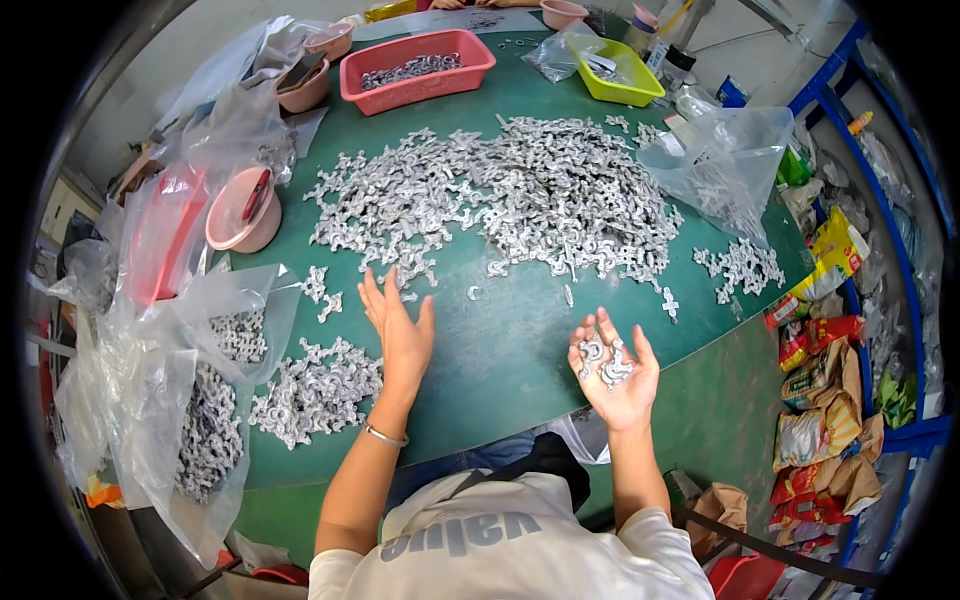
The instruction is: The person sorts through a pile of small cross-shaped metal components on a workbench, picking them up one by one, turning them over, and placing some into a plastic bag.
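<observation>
My right hand (622,392) is turned palm up near the table's front edge, fingers slightly curled, and two or so small silver-grey metal castings (613,372) with curved ends lie in it. Over the table to its left, my left hand (402,335) has its fingers apart and nothing visible in it. Its fingertips are by the near edge of a wide heap of similar castings (400,190). A larger heap (575,190) adjoins it on the right. Left of my left wrist is a smaller pile (318,392). One loose casting (474,293) lies between my hands.
The green table (480,380) bears a pink basin (418,72) and a yellow-green basin (618,75) at the back. Plastic bags (150,370) with castings and a pink bowl (243,212) line the left. A clear bag (725,160) and a blue rack (880,220) stand right.
</observation>
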Tool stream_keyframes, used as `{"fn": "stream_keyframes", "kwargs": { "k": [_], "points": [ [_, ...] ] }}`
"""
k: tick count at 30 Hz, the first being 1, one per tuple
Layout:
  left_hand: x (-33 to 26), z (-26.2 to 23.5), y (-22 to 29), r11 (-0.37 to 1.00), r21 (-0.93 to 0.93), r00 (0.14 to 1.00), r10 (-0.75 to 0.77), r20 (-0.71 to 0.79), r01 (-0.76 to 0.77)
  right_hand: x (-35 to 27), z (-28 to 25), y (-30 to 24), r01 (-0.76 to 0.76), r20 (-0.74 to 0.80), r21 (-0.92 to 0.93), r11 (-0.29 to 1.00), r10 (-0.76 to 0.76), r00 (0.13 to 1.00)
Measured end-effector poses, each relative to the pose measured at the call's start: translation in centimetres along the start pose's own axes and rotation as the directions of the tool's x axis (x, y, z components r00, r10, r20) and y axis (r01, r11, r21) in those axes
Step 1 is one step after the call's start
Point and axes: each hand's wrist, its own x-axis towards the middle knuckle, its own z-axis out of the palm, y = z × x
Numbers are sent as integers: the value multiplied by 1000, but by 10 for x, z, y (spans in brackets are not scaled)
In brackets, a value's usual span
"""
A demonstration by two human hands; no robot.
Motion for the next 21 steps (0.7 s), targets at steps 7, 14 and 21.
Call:
{"fn": "stream_keyframes", "kwargs": {
  "k": [7, 14, 21],
  "points": [
    [6, 19, 4, 992, 109, 988, 52, 147, -68, 7, -28, -30, -172, 46, -3, 985, 172, 984],
    [-23, 27, 56, 964, -216, 934, 214, 286, -155, 12, -9, -33, -73, -130, -1, 997, 73, 989],
    [-2, 23, 71, 940, -284, 956, 242, 169, -188, 17, 3, -33, -63, -134, -157, 986, 42, 990]
  ]
}}
